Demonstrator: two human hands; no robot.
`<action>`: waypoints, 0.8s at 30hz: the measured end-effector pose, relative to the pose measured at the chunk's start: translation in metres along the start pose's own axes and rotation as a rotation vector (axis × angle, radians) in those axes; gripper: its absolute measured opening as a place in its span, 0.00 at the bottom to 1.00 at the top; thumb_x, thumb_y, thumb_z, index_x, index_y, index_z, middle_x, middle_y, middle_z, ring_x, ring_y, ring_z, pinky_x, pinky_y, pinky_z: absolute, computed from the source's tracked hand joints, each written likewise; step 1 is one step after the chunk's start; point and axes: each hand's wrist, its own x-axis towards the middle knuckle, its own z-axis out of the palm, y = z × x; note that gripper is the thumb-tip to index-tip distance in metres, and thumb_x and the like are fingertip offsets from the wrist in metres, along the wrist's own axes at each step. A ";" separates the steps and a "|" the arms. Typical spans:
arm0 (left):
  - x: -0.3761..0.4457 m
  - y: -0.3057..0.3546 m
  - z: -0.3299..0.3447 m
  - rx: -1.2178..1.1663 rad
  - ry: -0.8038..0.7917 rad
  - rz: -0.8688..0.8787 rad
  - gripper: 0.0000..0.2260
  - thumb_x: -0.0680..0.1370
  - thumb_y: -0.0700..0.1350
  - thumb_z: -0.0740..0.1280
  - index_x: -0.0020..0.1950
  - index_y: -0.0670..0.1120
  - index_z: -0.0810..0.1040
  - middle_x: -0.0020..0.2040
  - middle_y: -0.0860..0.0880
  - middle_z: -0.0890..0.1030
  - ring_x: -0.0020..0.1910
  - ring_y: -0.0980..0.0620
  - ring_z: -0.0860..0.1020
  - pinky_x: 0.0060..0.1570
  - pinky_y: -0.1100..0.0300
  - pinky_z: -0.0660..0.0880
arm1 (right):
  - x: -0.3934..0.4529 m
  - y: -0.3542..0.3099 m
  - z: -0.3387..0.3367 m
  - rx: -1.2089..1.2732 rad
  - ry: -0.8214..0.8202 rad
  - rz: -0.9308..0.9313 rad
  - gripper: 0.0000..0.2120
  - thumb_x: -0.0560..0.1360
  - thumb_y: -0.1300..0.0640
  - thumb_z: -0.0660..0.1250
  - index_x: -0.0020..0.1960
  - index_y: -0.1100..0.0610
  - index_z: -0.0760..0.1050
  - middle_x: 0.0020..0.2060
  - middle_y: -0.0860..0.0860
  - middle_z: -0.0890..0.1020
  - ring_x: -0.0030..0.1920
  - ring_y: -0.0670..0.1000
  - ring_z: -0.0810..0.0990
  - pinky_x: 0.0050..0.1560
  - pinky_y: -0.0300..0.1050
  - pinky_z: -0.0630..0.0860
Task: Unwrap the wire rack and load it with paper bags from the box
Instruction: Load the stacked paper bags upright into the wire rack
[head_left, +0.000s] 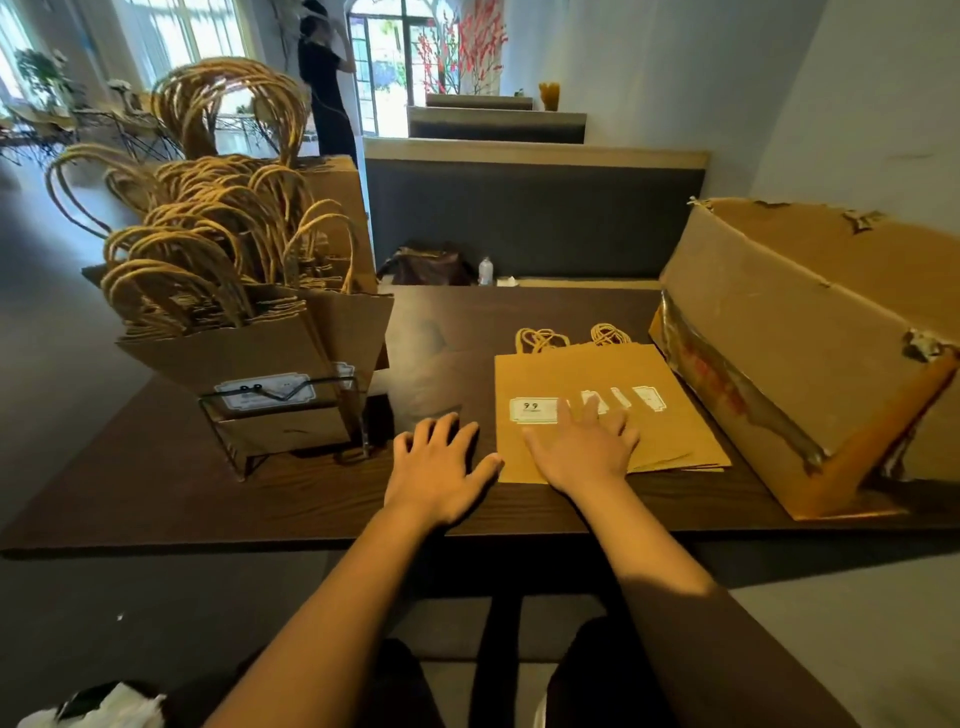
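Both hands lie flat and released: our left hand (439, 465) on the tabletop (156, 483), our right hand (584, 449) on the loose bags (649, 415) between rack (283, 415) and box (789, 332). We judge the unwrapped rack nearly full; this stack remains.

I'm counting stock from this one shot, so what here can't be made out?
Head view only:
- Cardboard box: its opening faces away, contents hidden; right end cut off by the frame edge.
- Flat stack of bags: count unclear, the right hand covers part.
- Bags in the wire rack: overlapping, uncountable.
- Bag labels: print too small and blurred.
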 end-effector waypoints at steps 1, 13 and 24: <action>0.000 0.001 0.000 -0.009 0.001 0.005 0.34 0.78 0.72 0.47 0.80 0.57 0.63 0.80 0.51 0.62 0.78 0.46 0.57 0.73 0.43 0.57 | -0.003 -0.007 0.000 0.004 0.034 -0.050 0.39 0.75 0.24 0.46 0.80 0.43 0.59 0.80 0.55 0.60 0.76 0.68 0.57 0.70 0.66 0.55; -0.001 -0.002 -0.003 -0.035 0.073 0.005 0.35 0.76 0.71 0.56 0.79 0.56 0.61 0.79 0.53 0.63 0.76 0.47 0.60 0.71 0.46 0.59 | 0.020 -0.003 -0.006 0.125 0.115 0.017 0.38 0.73 0.26 0.58 0.74 0.50 0.66 0.69 0.58 0.74 0.69 0.62 0.68 0.65 0.59 0.66; 0.000 -0.002 -0.002 -0.051 0.082 0.004 0.34 0.77 0.71 0.55 0.79 0.56 0.62 0.80 0.53 0.63 0.77 0.47 0.60 0.71 0.46 0.59 | 0.031 -0.016 -0.021 0.712 0.017 -0.013 0.21 0.69 0.45 0.79 0.54 0.56 0.79 0.49 0.50 0.82 0.53 0.57 0.82 0.53 0.52 0.80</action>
